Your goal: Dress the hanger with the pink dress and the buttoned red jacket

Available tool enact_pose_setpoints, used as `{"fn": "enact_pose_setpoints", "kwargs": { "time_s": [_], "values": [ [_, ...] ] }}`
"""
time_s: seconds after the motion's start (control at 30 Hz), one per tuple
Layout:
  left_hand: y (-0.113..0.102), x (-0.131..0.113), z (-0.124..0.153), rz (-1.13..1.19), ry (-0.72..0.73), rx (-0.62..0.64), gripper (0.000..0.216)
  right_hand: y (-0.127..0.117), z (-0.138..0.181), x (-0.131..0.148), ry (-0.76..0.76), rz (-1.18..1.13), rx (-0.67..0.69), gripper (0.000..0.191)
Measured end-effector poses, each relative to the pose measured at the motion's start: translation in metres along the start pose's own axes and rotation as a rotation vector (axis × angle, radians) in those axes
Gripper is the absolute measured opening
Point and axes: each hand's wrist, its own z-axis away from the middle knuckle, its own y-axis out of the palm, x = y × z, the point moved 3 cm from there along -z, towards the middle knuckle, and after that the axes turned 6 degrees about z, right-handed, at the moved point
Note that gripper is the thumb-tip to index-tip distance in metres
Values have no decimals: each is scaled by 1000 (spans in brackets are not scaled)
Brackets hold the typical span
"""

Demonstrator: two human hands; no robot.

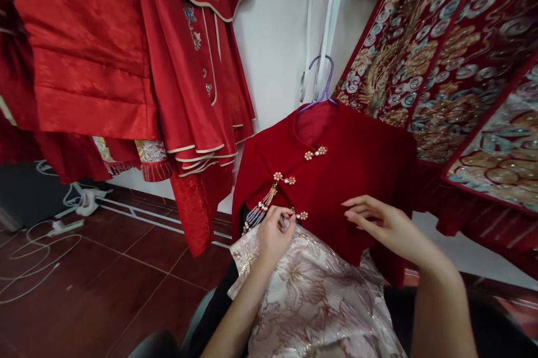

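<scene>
A dark red velvet jacket hangs from a purple hanger, its front facing me. Gold-and-pearl flower fasteners run along its slanted opening, and a beaded tassel dangles from the middle one. My left hand is closed in a pinch at the inner end of the lowest fastener. My right hand hovers in front of the jacket's other side, fingers stretched out and holding nothing. Below, a pale pink-gold brocade garment lies across my lap, partly under my left forearm.
Red garments hang at the left, and heavily embroidered ones at the right. A white metal rack base and loose white cables lie on the red tiled floor. A white cabinet handle rises behind the hanger.
</scene>
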Motion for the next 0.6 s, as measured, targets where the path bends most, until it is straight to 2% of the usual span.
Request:
{"fn": "enact_pose_setpoints", "kwargs": {
  "time_s": [0.17,0.33,0.6],
  "values": [
    [2,-3,2,-39,24,33,15,35,-16,4,-50,7,122,28],
    [2,-2,4,-79,-17,3,16,71,-32,2,-64,19,207,26],
    [2,1,3,-38,-58,30,15,86,-37,3,-83,10,184,19]
  ]
}}
